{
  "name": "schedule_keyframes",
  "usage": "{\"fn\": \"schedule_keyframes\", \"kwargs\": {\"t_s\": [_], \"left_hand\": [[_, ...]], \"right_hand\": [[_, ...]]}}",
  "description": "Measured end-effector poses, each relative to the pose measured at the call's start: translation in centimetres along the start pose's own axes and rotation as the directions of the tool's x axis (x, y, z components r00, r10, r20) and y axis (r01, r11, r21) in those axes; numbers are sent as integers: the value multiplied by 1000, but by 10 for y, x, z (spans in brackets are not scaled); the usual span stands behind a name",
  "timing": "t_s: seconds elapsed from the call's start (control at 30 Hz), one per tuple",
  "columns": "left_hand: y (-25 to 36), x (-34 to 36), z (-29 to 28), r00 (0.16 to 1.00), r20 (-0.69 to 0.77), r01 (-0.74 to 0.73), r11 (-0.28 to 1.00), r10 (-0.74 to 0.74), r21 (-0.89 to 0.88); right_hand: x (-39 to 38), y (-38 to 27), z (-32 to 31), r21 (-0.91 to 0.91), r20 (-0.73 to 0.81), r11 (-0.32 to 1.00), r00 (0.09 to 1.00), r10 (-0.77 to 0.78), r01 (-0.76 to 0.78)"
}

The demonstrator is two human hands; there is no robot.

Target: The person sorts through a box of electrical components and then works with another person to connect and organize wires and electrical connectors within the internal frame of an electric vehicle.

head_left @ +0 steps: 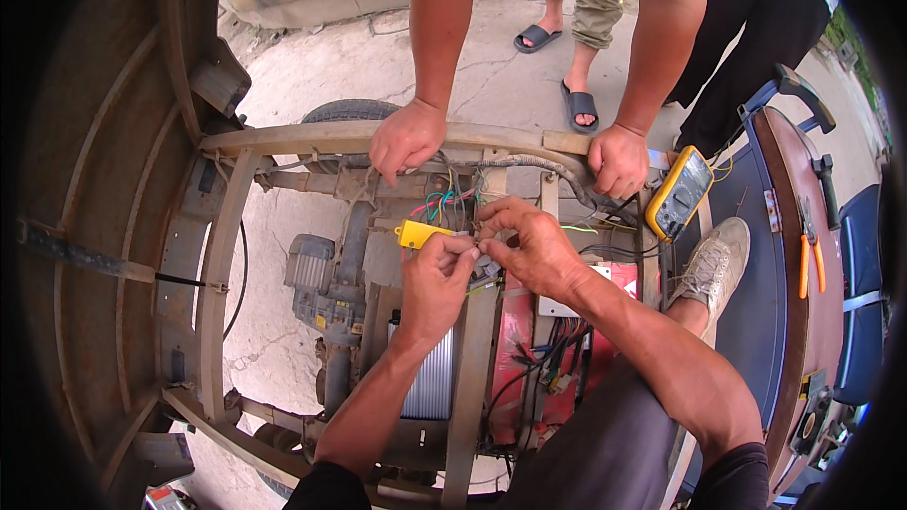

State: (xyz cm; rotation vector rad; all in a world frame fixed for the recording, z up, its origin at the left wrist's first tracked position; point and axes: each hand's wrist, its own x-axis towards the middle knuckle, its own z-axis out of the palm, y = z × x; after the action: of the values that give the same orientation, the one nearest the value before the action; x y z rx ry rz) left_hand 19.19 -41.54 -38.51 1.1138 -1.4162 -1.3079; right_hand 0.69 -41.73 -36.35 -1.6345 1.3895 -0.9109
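Above the frame's middle, my left hand (pixel 436 283) and my right hand (pixel 534 246) meet with fingertips pinched together. What lies between them is too small to make out. A small yellow box (pixel 419 233) sits right against my left fingers; whether they grip it is hidden. Just behind both hands runs a bundle of green, red and dark wires (pixel 444 203). Grey connectors (pixel 486 270) show under my right hand. Below my left wrist is a finned silver metal case (pixel 430 373).
Another person's two hands (pixel 409 140) rest on the far frame rail (pixel 359 137). A yellow multimeter (pixel 680 194) leans at right, near my shoe (pixel 715 269). Orange-handled pliers (pixel 810 250) lie on the brown seat (pixel 789 161). A motor (pixel 321 288) hangs left; loose cables (pixel 557 349) cross a red surface.
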Motion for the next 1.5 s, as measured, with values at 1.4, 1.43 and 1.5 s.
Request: {"fn": "schedule_keyframes", "kwargs": {"t_s": [1.4, 1.43, 1.5], "left_hand": [[16, 1, -11, 996, 74, 22, 922, -55, 386], [13, 5, -14, 951, 99, 276, 949, -293, 151], [8, 12, -22, 849, 179, 517, 852, -498, -81]], "right_hand": [[-1, -11, -3, -379, 19, 867, 940, -341, 322], [-1, -11, -2, -379, 19, 867, 940, -341, 322], [-1, -11, -2, -386, 48, 855, 933, -356, 346]]}}
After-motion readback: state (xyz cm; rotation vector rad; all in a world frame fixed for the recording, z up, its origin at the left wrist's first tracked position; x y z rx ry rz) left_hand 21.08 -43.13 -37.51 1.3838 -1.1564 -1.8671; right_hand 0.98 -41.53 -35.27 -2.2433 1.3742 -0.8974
